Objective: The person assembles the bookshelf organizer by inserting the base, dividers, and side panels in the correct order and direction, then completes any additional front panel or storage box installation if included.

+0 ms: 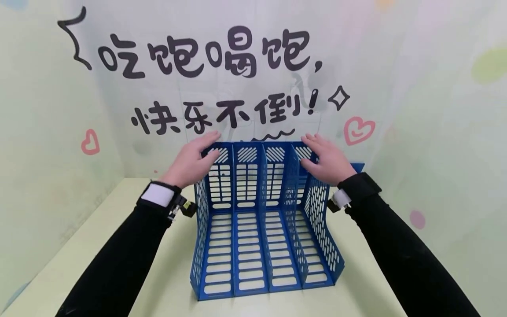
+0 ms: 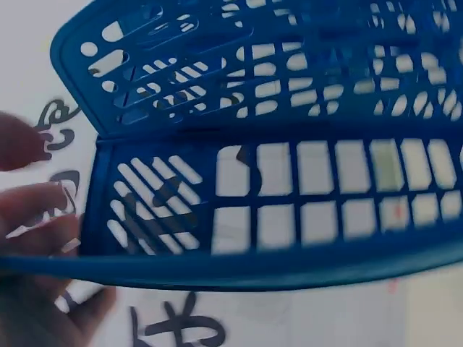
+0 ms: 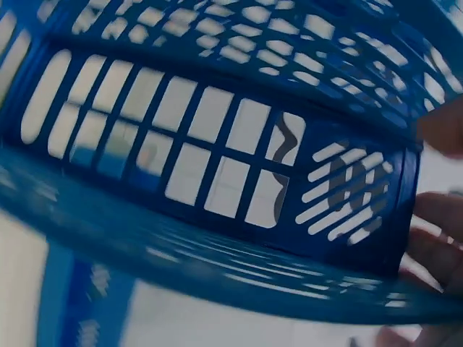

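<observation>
A blue plastic file rack [image 1: 248, 210] with tall perforated dividers stands upright on the table, its open front toward me. At its upper left back corner is my left hand [image 1: 192, 162], fingers extended and thumb spread apart. Beyond the panel end in the left wrist view, the fingers [image 2: 36, 217] appear, partly covered by the side panel. My right hand [image 1: 328, 162] reaches over the upper right corner in the same way, with straight fingers. In the right wrist view its fingers [image 3: 434, 224] lie right at the end of the back panel, partly behind it.
The rack stands on a pale table [image 1: 166, 259]. Behind it hangs a white sheet [image 1: 277, 17] with large black characters and pink hearts. A blue piece [image 1: 358, 167] sticks out beyond the rack's right side, behind the right hand.
</observation>
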Demonstrator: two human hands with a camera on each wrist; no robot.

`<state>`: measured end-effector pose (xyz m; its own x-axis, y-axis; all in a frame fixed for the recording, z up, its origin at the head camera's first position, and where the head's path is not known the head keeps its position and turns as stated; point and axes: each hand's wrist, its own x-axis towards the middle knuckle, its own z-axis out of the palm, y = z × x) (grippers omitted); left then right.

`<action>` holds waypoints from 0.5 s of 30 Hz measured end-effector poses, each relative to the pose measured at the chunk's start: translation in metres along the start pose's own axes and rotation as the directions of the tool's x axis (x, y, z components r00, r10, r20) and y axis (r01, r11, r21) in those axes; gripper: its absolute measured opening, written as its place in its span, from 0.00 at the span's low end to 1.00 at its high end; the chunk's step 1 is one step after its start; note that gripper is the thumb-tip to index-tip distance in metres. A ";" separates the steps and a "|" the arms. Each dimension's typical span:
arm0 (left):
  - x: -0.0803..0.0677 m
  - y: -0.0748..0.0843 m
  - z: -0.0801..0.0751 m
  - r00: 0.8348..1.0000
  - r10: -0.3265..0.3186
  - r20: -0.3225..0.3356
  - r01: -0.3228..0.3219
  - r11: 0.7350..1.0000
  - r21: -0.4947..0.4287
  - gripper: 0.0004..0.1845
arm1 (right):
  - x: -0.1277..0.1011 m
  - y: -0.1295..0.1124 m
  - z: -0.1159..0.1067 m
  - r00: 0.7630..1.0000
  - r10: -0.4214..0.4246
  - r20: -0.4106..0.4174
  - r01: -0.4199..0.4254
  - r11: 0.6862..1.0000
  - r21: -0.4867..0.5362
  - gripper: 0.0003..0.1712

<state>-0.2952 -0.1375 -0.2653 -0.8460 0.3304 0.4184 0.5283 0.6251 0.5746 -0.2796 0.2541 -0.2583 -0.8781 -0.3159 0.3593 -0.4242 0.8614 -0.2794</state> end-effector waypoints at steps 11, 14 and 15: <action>-0.046 -0.072 0.059 0.953 -0.281 0.115 0.296 0.773 -0.562 0.47 | -0.147 0.007 0.036 0.976 0.192 -0.098 -0.132 0.893 0.431 0.48; -0.058 -0.089 0.070 0.931 -0.327 0.161 0.360 0.759 -0.543 0.47 | -0.187 0.005 0.057 0.973 0.198 0.121 -0.230 0.885 0.405 0.56; -0.062 -0.093 0.073 0.927 -0.339 0.161 0.370 0.753 -0.544 0.47 | -0.196 0.005 0.063 0.960 0.201 0.196 -0.266 0.876 0.403 0.58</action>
<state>-0.2972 -0.1646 -0.3959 -0.9749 0.2077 0.0799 0.1239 0.2082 0.9702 -0.1231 0.2953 -0.3863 -0.9714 -0.2083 0.1140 -0.2274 0.6780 -0.6990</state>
